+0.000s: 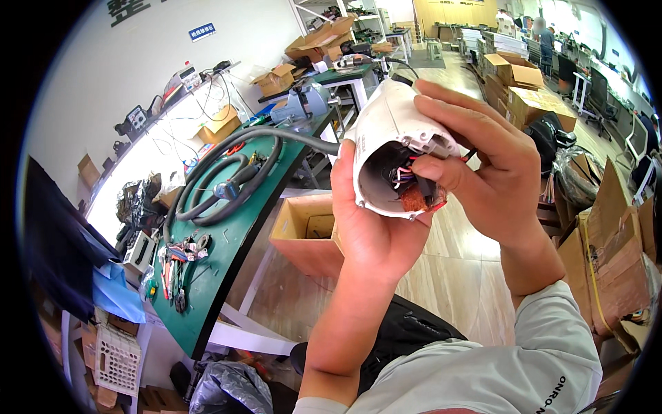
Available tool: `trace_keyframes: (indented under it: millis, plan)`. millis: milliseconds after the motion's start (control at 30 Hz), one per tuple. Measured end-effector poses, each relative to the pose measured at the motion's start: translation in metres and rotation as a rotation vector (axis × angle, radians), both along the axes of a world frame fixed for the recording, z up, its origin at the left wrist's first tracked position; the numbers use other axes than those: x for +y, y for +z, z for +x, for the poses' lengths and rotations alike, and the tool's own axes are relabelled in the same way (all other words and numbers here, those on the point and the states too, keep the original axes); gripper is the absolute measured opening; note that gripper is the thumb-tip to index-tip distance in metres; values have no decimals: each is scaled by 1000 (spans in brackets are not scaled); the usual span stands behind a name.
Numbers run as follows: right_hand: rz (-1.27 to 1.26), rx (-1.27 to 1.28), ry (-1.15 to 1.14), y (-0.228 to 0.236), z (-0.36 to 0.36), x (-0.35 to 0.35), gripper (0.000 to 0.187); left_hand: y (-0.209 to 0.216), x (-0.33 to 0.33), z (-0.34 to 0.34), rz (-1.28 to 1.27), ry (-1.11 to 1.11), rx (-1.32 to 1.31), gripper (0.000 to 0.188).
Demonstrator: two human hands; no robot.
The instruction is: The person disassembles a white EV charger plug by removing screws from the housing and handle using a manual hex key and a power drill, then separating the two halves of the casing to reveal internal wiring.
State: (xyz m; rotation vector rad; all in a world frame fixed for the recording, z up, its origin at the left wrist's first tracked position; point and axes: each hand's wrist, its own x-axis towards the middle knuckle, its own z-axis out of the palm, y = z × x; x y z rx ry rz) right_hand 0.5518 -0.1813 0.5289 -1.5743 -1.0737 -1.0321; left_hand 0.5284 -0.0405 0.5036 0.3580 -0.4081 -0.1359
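Held up in front of me is a white plastic connector housing [387, 127], its open round end facing me. Inside the opening are thin coloured wires [400, 172] and a reddish-brown piece [414, 199]. My left hand [372, 231] grips the housing from below and the left, palm under it. My right hand [493, 162] lies over its top right side, fingers across the outside and thumb bent into the opening beside the wires. A thick black cable [303, 138] runs from the bench to behind my left hand; where it joins the housing is hidden.
On the left, a green-topped bench [227, 272] carries the coiled cable, a blue-and-black power tool [226, 190] and several hand tools [181, 265]. An open wooden box [307, 245] stands on the floor beside it. Cardboard boxes [600, 255] line the right. People are far back.
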Motion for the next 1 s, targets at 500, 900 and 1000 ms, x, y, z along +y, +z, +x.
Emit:
trace_keyframes:
  millis: [500,900,1000]
  plan:
    - [-29,-141,-203,2,8,-14,39,2,-13,16,-63,-118,-135,59]
    - [488,81,58,-27,14,6,27,-9,-25,24,-42,-114,-100,51]
    - [457,89,-22,-25,13,3,25,-7,-25,22,-31,-94,-103,52]
